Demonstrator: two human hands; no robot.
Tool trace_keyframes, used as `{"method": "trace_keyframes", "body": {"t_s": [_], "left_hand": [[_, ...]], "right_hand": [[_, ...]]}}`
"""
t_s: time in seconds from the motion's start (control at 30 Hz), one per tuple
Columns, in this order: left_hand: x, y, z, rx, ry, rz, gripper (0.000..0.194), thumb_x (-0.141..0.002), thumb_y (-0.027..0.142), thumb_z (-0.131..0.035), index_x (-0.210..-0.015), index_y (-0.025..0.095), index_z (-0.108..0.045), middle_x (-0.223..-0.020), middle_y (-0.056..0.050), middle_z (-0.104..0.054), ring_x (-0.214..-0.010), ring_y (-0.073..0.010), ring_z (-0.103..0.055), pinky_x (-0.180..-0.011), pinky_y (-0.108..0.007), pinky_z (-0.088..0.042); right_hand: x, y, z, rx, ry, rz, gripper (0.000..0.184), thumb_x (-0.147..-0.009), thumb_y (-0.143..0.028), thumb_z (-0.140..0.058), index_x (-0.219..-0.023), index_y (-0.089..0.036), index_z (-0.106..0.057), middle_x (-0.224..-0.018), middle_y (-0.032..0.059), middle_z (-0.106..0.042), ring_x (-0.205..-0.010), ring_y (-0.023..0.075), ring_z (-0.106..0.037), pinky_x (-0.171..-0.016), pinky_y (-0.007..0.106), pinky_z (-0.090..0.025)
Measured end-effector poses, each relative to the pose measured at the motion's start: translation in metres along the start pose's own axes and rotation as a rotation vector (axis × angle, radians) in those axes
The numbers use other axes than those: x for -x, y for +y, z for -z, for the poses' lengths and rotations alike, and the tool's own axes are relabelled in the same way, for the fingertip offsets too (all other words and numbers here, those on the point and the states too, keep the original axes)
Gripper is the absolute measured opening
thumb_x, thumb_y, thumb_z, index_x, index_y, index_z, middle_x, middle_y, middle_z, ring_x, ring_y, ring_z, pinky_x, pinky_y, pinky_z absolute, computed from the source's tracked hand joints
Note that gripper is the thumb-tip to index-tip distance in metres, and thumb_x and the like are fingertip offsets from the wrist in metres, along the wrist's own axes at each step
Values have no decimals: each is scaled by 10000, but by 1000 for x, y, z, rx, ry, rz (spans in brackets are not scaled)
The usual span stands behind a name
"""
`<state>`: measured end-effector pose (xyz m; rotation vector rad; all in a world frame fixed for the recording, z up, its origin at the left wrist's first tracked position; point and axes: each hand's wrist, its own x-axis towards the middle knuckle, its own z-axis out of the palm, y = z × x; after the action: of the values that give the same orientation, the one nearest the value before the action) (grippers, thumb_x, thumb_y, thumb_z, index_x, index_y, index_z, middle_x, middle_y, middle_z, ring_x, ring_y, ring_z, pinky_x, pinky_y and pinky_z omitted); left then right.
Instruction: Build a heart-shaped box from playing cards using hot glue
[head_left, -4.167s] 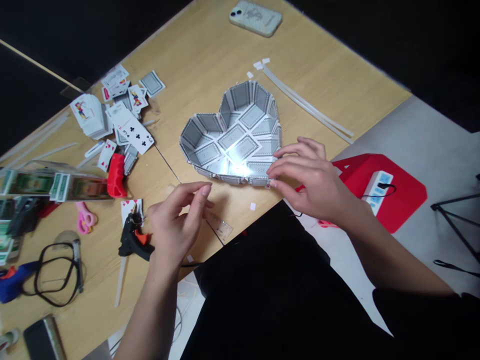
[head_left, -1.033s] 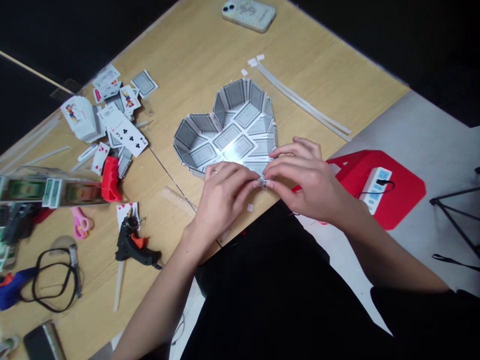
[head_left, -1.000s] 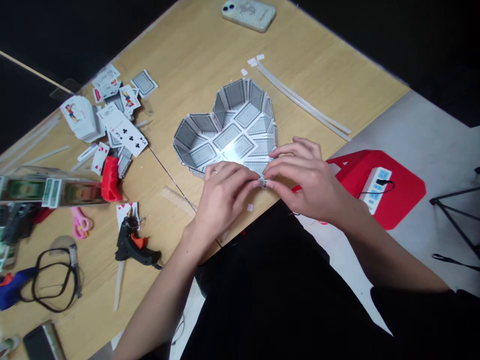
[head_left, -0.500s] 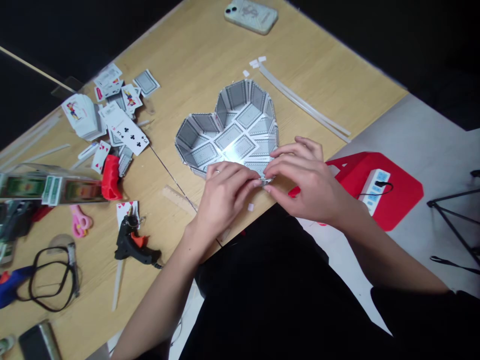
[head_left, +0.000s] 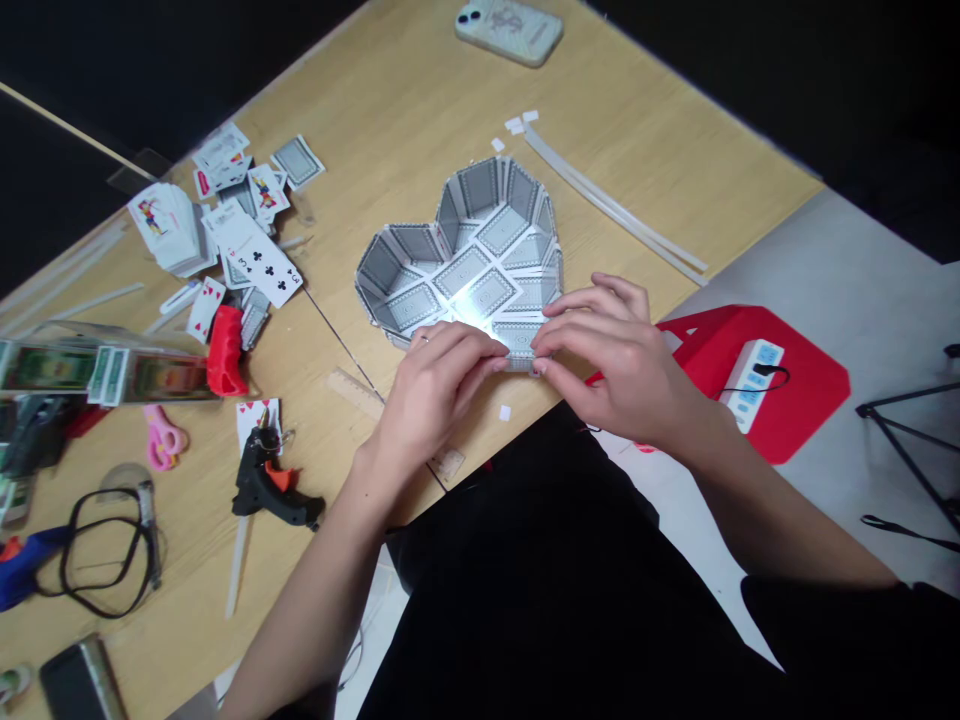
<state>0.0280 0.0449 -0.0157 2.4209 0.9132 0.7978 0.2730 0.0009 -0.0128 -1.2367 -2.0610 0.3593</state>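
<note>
A heart-shaped box made of playing cards (head_left: 472, 275) lies on the table, its grey patterned card backs facing inward and upward. At the near edge of the box, around its lower tip, my left hand (head_left: 442, 375) pinches the card wall between thumb and fingers. Just to the right, my right hand (head_left: 607, 345) grips the same wall with thumb and index finger, its other fingers raised a little. A short stretch of the wall shows between both sets of fingertips. My fingers hide part of the near side.
Loose playing cards (head_left: 262, 260) pile up at the left. A black glue gun (head_left: 270, 480), pink scissors (head_left: 163, 437) and a red-handled tool (head_left: 226, 350) lie nearby. White strips (head_left: 607, 195) and a phone (head_left: 510, 32) are farther back. A power strip (head_left: 752, 382) is at the right.
My left hand has slid slightly left along the wall, away from my right hand, so more of the edge shows between them. The view has shifted slightly.
</note>
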Motion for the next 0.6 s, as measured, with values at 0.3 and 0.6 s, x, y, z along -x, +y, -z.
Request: {"method": "trace_keyframes", "body": {"t_s": [0.3,0.6], "left_hand": [[1,-1,-3,-35,-10,-8,137,-1142,301,-618,-1099,214,-715,-1071,-49,-807,-1008,-185,-728,-949,-370,-483],[9,7,20,-48,131,73,84,-1131,241,-603,-1090,219,-672,-1005,-47,-747,-951,-190,-694,-879,-344,-528]], "right_hand": [[3,5,3,-15,-39,9,122,-1055,-202,-658,-1012,-288,-735,-1035,-3,-839,-1225,271,-730,-1285,578,-358],[7,2,5,14,42,40,157,-1031,-286,-756,-1185,-263,-737,-1200,57,-841,-1249,301,-750,-1266,596,-409]]}}
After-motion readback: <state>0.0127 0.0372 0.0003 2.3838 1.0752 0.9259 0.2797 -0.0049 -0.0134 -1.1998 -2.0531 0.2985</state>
